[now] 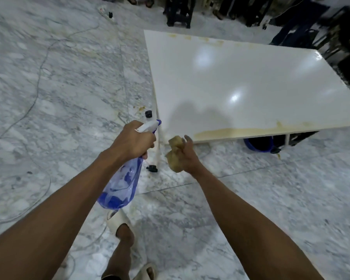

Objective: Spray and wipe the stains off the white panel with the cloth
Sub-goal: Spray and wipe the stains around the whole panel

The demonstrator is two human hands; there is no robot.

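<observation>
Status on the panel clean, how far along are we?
Done: most of the white panel looks clean and glossy. In hand: the left hand holds the spray bottle, nozzle toward the panel's near corner; the right hand grips the stained cloth, short of the panel edge. Left: the yellow-brown streak along the near edge and faint spots along the far edge.

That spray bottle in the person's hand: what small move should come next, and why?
Probably aim the spray bottle in the left hand at the yellow-brown stain along the white panel's near edge and squeeze. The right hand already holds the cloth ready beside it.
</observation>
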